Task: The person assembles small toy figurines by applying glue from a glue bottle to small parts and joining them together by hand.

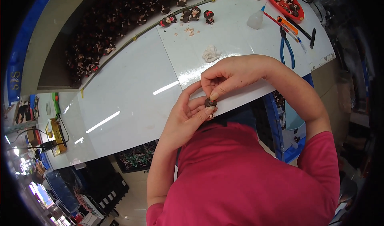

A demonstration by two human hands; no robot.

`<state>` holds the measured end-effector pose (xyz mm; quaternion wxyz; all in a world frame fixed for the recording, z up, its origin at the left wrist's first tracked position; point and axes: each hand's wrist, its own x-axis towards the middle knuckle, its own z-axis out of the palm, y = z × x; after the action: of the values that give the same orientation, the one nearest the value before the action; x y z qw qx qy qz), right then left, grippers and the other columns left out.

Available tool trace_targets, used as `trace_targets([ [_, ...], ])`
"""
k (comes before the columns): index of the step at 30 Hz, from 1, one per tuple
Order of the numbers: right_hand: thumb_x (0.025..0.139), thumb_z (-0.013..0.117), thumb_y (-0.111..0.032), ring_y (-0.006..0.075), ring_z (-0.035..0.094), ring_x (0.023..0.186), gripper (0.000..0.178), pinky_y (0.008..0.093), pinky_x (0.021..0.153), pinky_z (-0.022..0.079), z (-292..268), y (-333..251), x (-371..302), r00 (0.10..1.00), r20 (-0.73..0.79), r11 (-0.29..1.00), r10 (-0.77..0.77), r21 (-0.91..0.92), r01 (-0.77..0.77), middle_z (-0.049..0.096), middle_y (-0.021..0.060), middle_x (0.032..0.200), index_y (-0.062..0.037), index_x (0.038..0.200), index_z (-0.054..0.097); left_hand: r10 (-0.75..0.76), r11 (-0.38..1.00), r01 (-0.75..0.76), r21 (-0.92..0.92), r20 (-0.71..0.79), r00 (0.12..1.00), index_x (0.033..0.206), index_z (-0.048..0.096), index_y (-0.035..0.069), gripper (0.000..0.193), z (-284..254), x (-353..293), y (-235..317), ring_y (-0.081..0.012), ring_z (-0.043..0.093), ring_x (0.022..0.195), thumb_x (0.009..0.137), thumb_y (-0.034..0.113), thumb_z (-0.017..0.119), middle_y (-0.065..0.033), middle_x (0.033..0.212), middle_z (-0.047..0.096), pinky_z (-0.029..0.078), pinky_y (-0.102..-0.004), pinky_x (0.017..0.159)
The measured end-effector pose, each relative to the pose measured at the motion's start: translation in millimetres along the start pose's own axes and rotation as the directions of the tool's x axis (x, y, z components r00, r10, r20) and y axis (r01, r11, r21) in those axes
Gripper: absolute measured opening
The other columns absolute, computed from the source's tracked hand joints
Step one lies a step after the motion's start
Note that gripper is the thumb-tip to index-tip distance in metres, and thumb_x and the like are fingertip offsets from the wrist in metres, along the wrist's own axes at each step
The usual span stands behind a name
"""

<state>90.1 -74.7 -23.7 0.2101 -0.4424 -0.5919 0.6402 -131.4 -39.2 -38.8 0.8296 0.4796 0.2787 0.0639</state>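
Note:
A small dark brown figurine (209,103) with a round head and a bit of pale pink below is held over the table's front edge, close to my body. My left hand (187,116) is closed on it, thumb and fingertips gripping its sides. From above, my right hand (230,77) meets the top of the figurine with thumb and forefinger pinched together. Whatever lies between those right fingertips is hidden. Beyond my hands a crumpled white tissue (211,53) rests on the white table (132,82). Small pale pink pieces (191,32) are scattered farther back.
Several brown figurines (190,14) stand along the back, beside a large bin (90,78) heaped with more. At the right lie blue-handled pliers (287,52), pens, a squeeze bottle (255,20) and a red tray (302,16) of small parts. A blue crate (276,126) is below the table.

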Motion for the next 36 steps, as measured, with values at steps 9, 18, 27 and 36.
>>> trace_targets([
  [9, 0.084, 0.065, -0.01, 0.0076, 0.053, 0.077, 0.015, 0.0227, 0.073, 0.044, 29.6, -1.8, -32.1, 0.894, -0.428, 0.981, -0.132, 0.07, 0.178, 0.058, 0.0007, 0.084, -0.0033, 0.094, 0.056, 0.096, 0.992, -0.093, -0.081, 0.027, 0.995, 0.141, 0.027, 0.003, 0.05, 6.5, -4.0, -4.6, -0.0214, 0.057, 0.11, 0.095, 0.005, 0.049, -0.0185, 0.125, 0.053, 0.048, -0.0289, 0.087],
  [18, 0.079, 0.068, -0.002, 0.0147, 0.054, 0.09, 0.022, 0.0271, 0.079, 0.045, 81.6, 38.4, -27.9, 0.536, -0.778, 0.922, -0.327, -0.14, 0.36, 0.053, 0.0059, 0.094, -0.0041, 0.096, 0.054, 0.242, 0.953, -0.238, -0.185, -0.002, 0.97, 0.139, 0.032, 0.004, 0.044, 14.6, 8.6, -11.7, -0.0239, 0.052, 0.116, 0.098, 0.011, 0.044, -0.0193, 0.133, 0.046, 0.045, -0.0369, 0.097],
  [27, 0.067, 0.081, -0.009, 0.0216, 0.055, 0.095, 0.04, 0.031, 0.083, 0.046, 85.0, 37.7, -18.8, 0.427, -0.736, 0.851, -0.525, -0.466, 0.244, 0.055, 0.0084, 0.101, -0.0068, 0.099, 0.057, 0.223, 0.925, -0.23, -0.302, -0.058, 0.973, 0.131, 0.04, 0.006, 0.034, 10.4, 16.2, -16.2, -0.0195, 0.057, 0.106, 0.098, 0.016, 0.044, -0.0184, 0.129, 0.05, 0.048, -0.0337, 0.092],
  [36, 0.067, 0.081, -0.008, 0.0209, 0.055, 0.094, 0.038, 0.0301, 0.08, 0.047, 84.1, 40.0, -16.5, 0.384, -0.771, 0.861, -0.509, -0.45, 0.237, 0.055, 0.0084, 0.1, -0.0063, 0.097, 0.057, 0.167, 0.917, -0.193, -0.349, -0.103, 0.98, 0.133, 0.039, 0.006, 0.036, 16.8, 23.7, -9.6, -0.0208, 0.057, 0.106, 0.098, 0.016, 0.044, -0.018, 0.13, 0.048, 0.05, -0.0329, 0.088],
])
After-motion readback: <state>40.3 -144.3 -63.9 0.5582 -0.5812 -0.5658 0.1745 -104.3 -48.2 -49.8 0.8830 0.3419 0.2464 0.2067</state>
